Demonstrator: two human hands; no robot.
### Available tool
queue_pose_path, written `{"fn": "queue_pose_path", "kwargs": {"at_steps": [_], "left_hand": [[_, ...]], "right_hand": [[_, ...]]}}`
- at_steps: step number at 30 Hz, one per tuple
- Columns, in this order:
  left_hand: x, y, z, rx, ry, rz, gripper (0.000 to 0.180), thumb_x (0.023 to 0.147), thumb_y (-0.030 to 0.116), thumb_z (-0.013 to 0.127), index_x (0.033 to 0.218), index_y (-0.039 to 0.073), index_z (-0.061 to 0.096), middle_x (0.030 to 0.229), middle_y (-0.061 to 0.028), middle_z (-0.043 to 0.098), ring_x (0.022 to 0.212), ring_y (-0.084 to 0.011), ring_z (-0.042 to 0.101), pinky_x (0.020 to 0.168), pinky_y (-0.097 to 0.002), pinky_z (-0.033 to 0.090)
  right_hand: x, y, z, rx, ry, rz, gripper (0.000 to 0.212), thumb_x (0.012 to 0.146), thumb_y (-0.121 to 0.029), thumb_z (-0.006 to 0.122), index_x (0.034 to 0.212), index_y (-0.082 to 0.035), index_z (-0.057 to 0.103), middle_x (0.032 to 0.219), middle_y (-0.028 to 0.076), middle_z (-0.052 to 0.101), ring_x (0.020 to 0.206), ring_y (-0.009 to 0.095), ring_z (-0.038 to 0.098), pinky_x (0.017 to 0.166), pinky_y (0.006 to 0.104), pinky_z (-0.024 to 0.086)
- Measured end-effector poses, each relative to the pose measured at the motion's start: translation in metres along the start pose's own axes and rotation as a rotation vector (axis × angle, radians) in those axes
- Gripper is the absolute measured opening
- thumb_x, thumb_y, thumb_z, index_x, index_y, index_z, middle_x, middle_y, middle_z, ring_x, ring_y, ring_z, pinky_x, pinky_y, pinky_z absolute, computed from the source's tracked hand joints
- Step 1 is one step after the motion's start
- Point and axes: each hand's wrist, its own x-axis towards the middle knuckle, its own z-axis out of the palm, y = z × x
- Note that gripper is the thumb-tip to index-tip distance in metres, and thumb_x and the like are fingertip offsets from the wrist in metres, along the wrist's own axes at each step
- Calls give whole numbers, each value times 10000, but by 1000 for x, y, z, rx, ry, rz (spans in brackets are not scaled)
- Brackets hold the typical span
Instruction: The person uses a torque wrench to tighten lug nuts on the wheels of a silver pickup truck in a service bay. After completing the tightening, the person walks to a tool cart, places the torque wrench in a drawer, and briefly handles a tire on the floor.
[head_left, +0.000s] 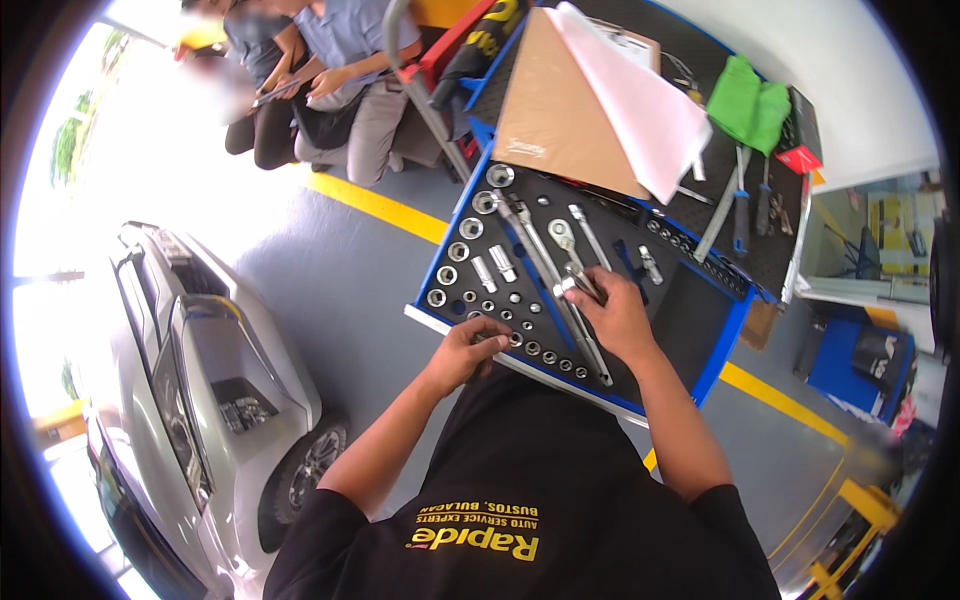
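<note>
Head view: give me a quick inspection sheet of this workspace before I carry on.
Surface: blue tool cart drawer with dark foam insert, open.
Job's things: rows of sockets seated in the foam; long ratchet handle lying diagonally.
Clutter: brown clipboard with papers, green cloth, screwdrivers on the cart top.
Grippers: left hand on the small sockets at the near edge; right hand gripping a ratchet head.
Cables: nothing seen.
Surroundings: silver car left, hood up; yellow floor line; seated people beyond.
</note>
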Motion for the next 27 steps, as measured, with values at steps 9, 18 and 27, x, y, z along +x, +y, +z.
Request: {"fn": "queue_pose_path", "kwargs": {"at_steps": [9, 18, 27], "left_hand": [[-56, -16, -99, -495, 120, 100, 493, 873, 29, 603, 1352, -18, 494, 1119, -119, 582, 944, -228, 624, 864, -354, 513], [-59, 39, -113, -406, 471, 319, 642, 881, 70, 738, 1438, -63, 448, 1207, -124, 598, 1167, -279, 634, 1036, -391, 495], [-27, 80, -79, -348, 386, 399, 615, 834, 31, 789, 1369, -31, 492, 1193, -105, 610, 1191, -285, 630, 1071, -400, 485]], "right_hand": [[47, -25, 129, -320, -484, -512, 135, 880, -235, 690, 940, -114, 687, 915, 47, 624, 788, 293, 689, 696, 428, 552], [27, -17, 170, -534, -467, -665, 86, 864, -117, 607, 841, -66, 672, 898, 77, 649, 701, 262, 709, 609, 406, 578], [35, -10, 189, -549, -432, -518, 118, 806, -169, 655, 747, -95, 725, 764, 85, 703, 712, 239, 731, 601, 382, 568]]}}
